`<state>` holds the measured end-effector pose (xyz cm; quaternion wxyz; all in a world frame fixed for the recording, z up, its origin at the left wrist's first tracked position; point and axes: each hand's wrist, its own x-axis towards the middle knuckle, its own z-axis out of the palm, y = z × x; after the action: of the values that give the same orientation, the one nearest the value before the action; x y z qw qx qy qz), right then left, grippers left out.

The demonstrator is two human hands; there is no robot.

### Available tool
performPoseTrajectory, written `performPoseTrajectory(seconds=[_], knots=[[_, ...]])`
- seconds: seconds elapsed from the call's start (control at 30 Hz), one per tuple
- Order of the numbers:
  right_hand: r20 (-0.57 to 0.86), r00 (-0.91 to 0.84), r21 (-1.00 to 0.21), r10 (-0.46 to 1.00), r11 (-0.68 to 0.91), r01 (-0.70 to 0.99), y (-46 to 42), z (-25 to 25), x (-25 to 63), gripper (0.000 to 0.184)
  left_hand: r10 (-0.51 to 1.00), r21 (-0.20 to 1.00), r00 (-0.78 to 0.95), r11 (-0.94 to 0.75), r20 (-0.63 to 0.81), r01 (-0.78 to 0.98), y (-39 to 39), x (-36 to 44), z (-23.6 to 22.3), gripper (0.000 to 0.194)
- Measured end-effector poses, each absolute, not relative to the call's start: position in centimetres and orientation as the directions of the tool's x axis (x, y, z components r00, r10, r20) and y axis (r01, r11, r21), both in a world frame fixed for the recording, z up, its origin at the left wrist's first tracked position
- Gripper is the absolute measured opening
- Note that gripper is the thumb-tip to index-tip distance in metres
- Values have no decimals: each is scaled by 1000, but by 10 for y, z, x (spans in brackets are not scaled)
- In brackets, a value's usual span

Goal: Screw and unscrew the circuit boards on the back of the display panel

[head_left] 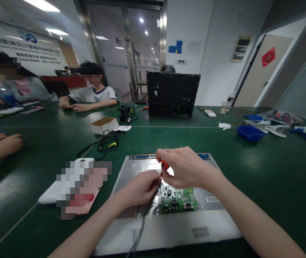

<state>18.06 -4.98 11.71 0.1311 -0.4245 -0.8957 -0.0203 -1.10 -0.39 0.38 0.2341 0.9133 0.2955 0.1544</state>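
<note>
My right hand (pixel 186 167) grips the red-orange handle of a screwdriver (pixel 165 165), its shaft pointing down at the upper left corner of a green circuit board (pixel 179 195). Beside that shaft, my left hand (pixel 142 186) has its fingers closed together; what they pinch is hidden. The board is on the silver metal back of a flat display panel (pixel 126 175), which lies on the table before me. A dark cable (pixel 142 229) runs from under my left hand toward the near edge.
On the green table (pixel 249 186), a white device (pixel 84 163) and pink phone (pixel 88 202) lie left. Beyond are black cables (pixel 107 143), an open box (pixel 104 125), a black monitor housing (pixel 173 95) and a blue tray (pixel 250 132). Other people sit left, one person's hands (pixel 4 143) nearby.
</note>
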Motion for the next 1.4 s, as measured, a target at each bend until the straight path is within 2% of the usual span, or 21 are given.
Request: performPoseTrajectory(seconds=[0.23, 0.33, 0.43, 0.6, 0.67, 0.8, 1.03, 1.23, 1.4], knots=[[228, -560, -41, 796, 583, 812, -47, 116, 180, 22, 598, 493, 793, -727, 112, 479, -5, -11, 9, 11], [228, -570, -55, 790, 594, 802, -49, 117, 180, 15, 602, 505, 792, -718, 106, 478, -4, -12, 8, 7], [247, -584, -65, 773, 615, 786, -50, 117, 181, 20, 594, 527, 796, -715, 113, 459, -4, -13, 8, 10], [242, -570, -3, 786, 588, 809, -50, 116, 181, 22, 595, 515, 798, -716, 96, 472, -4, -13, 9, 9], [237, -577, -12, 781, 596, 803, -50, 117, 181, 14, 600, 516, 796, -710, 85, 480, -4, -13, 8, 8], [251, -616, -64, 747, 647, 759, -52, 118, 182, 21, 605, 520, 790, -709, 99, 477, -3, -13, 6, 8], [248, -578, -9, 778, 598, 801, -47, 114, 178, 16, 599, 492, 797, -717, 73, 494, -5, -12, 11, 9], [240, -619, -115, 748, 655, 747, -48, 116, 181, 24, 603, 503, 791, -718, 103, 482, -5, -11, 9, 10], [225, -571, -57, 790, 595, 802, -45, 113, 180, 21, 592, 499, 801, -722, 86, 480, -5, -11, 10, 10]])
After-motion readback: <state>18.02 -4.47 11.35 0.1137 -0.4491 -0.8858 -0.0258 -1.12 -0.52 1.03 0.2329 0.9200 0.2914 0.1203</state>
